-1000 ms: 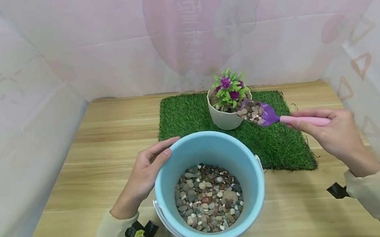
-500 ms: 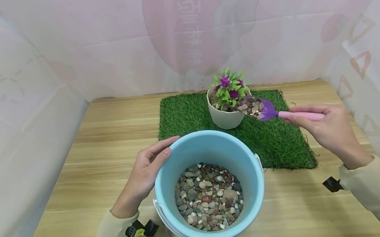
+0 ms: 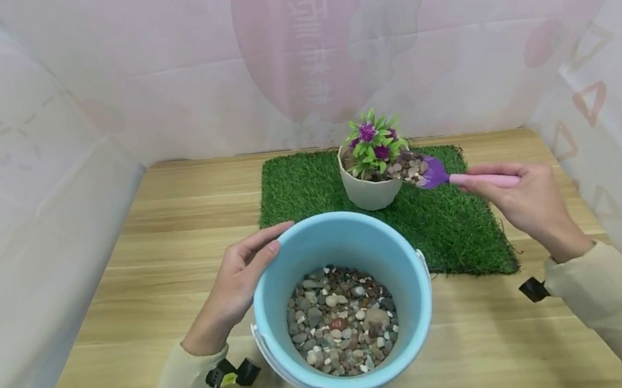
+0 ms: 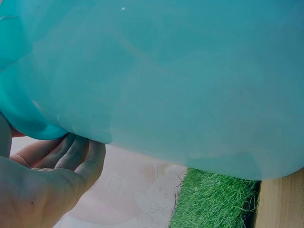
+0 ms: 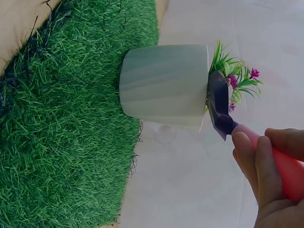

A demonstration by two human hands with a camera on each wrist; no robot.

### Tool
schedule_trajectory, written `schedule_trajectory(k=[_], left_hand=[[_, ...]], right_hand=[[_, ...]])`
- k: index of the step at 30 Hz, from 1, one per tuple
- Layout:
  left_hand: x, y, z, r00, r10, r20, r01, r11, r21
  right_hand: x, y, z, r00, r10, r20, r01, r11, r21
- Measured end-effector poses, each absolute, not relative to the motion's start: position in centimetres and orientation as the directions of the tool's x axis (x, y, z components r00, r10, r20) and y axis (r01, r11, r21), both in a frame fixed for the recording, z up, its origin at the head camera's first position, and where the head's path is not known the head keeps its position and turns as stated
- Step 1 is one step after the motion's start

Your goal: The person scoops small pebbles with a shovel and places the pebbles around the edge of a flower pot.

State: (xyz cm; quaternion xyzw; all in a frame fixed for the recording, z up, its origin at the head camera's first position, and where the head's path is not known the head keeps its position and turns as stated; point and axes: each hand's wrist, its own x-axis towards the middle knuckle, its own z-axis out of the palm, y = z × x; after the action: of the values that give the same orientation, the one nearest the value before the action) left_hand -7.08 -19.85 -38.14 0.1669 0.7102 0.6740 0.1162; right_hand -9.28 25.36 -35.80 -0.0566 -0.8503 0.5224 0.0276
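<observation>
My left hand [image 3: 242, 281] holds the light blue bucket [image 3: 274, 353] at its left rim, with the thumb on the edge. In the left wrist view its fingers [image 4: 92, 159] lie against the bucket's outer wall. Pebbles [image 3: 345, 323] cover the bucket's bottom. My right hand [image 3: 529, 198] grips the pink handle of a purple-bladed garden trowel [image 3: 436, 171]. Small pebbles [image 3: 410, 169] lie on the blade, whose tip is at the rim of a white flowerpot [image 3: 371, 192]. A plant with purple flowers [image 3: 375, 141] stands in the pot. In the right wrist view the blade partly hides the plant.
The pot stands on a green artificial grass mat [image 3: 303, 182] at the back of the wooden table [image 3: 165, 269]. Pale printed cloth [image 3: 183, 106] hangs behind and on both sides. The bucket's white handle [image 3: 273, 367] hangs down at its left side.
My right hand has moved a little left and away from me, bringing the pebble-laden trowel to the pot's right rim. The left hand and bucket have hardly moved.
</observation>
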Motion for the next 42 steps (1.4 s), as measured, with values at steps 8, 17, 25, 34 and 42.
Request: schedule_trajectory(k=[8,17,25,34,42], left_hand=[[-7.2,-19.8,-38.1,-0.919,0.39,0.058,0.081,0.042,0.996],[-7.0,-19.8,-38.3,-0.92,0.387,0.056,0.077,0.038,0.996],[-6.9,-19.8,-38.5,-0.916,0.395,0.066,0.082,0.025,0.996],[-7.0,-19.7,-38.4,-0.915,0.397,0.072,0.087,0.021,0.996],[-7.0,-19.7,-38.4,-0.914,0.398,0.076,0.088,0.013,0.996]], right_hand=[[-10.3,25.3,-35.8,-0.991,0.136,-0.011,0.075,0.483,-0.872],[-11.6,24.6,-35.6,-0.989,0.141,0.035,0.045,0.527,-0.849],[-12.6,23.6,-35.2,-0.987,0.116,0.113,-0.021,0.599,-0.801],[-13.4,23.0,-34.8,-0.969,0.07,0.235,-0.135,0.648,-0.749],[-14.4,22.5,-34.5,-0.905,-0.059,0.421,-0.318,0.751,-0.579]])
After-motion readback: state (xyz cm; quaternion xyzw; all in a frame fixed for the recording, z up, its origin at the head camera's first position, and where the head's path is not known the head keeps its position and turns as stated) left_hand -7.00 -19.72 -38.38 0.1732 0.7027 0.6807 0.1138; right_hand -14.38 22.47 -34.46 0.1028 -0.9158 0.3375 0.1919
